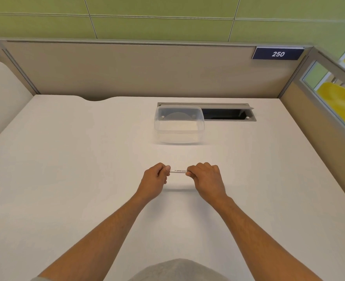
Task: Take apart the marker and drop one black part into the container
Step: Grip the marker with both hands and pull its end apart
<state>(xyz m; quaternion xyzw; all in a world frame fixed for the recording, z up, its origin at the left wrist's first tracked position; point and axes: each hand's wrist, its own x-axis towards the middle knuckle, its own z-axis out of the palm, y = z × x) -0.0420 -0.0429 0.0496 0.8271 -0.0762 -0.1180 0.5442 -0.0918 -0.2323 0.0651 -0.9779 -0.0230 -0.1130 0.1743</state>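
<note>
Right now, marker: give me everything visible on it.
The marker is a slim white barrel, plastic by the look, with a line of small dark print along it. It lies level, left to right, held above the white desk nearer the person than the clear container. The left hand pinches one end and the right hand the other; each grip hides its end, so no black part shows. It looks still assembled.

I'm at a white desk (66,159) with beige partition panels (127,69) around it. An open cable hatch (228,114) sits in the far desktop, a navy "250" sign (277,54) hangs top right, green wall (157,17) behind.
</note>
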